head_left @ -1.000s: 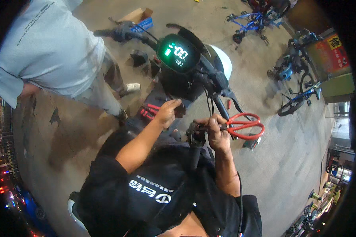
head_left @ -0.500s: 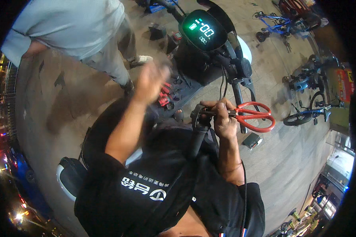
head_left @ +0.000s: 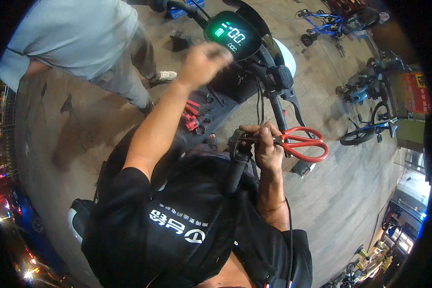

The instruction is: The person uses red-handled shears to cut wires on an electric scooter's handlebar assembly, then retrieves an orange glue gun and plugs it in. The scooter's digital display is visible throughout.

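My right hand (head_left: 269, 152) is closed around the blade end of a pair of scissors with red loop handles (head_left: 305, 144), which point right. Its fingertips meet the collar of a black handlebar grip (head_left: 235, 170) that stands upright in front of my chest. Whether those fingers also hold the collar, I cannot tell. Above and to the left, my left hand (head_left: 204, 66) is raised just below the lit display (head_left: 233, 36) of an electric scooter. Its fingers look curled but blurred, and anything within them is hidden.
Black handlebars (head_left: 273, 89) with hanging cables run beside the display. Red tools (head_left: 192, 115) lie on the scooter's dark footboard. At the upper left stands another person (head_left: 81, 38) in a light shirt. Several bikes, including a blue one (head_left: 324, 24), stand along the right.
My left hand has moved up and right, closer to the display. My right hand keeps the scissors by the grip. The whole view has shifted slightly.
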### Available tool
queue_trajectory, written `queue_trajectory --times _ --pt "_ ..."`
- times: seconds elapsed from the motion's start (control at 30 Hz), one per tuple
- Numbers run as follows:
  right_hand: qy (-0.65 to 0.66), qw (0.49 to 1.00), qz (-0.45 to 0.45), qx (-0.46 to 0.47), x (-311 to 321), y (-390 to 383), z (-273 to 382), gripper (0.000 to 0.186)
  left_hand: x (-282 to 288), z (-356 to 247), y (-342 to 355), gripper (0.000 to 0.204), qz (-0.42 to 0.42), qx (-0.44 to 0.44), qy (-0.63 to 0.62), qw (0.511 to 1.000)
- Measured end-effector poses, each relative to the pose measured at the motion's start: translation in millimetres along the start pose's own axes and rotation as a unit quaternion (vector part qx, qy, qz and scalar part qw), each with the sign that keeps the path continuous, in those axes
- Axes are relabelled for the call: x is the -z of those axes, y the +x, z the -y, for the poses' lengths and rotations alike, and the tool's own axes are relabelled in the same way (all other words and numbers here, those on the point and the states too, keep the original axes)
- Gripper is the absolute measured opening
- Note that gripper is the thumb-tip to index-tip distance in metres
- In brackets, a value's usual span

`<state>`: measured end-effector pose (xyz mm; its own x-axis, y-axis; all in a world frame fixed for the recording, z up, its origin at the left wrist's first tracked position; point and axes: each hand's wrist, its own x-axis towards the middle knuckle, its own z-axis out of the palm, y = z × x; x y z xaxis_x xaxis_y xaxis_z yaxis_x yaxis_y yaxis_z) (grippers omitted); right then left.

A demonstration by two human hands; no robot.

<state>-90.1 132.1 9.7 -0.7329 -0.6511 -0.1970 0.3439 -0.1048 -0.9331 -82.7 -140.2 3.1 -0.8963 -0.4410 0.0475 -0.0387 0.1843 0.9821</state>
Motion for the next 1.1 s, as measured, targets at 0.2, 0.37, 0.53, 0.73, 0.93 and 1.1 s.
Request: queue_trajectory --times 0.2,0.37,0.53,0.73,0.93,1.1 --pt "-0.008 1.0 0.006 0.008 2.4 0.8 4.0 0.035 140.4 -30.4 89.7 0.036 -0.335 -0.164 0.348 0.86" --pt "0.037 0.999 -0.02 0.032 3.6 3.7 -4.8 0.037 166.0 -32.5 69.5 0.041 -0.275 -0.167 0.394 0.861" --pt "-0.045 0.996 -0.001 0.078 1.0 7.2 -4.9 0.036 154.4 -9.3 54.6 0.042 -0.302 -0.128 0.364 0.872" --pt "-0.033 0.996 -0.013 0.08 -5.2 8.5 5.8 0.038 116.6 -28.2 25.1 0.023 -0.191 -0.079 0.19 0.96" --pt "-0.044 0.996 -0.014 0.077 -7.1 13.4 5.5 0.039 -16.1 10.9 -96.0 0.051 0.292 0.255 -0.323 0.863" --pt "-0.042 0.994 -0.016 0.095 -7.4 16.7 8.8 0.039 -56.0 5.5 -118.4 0.057 0.287 0.282 -0.581 0.707"
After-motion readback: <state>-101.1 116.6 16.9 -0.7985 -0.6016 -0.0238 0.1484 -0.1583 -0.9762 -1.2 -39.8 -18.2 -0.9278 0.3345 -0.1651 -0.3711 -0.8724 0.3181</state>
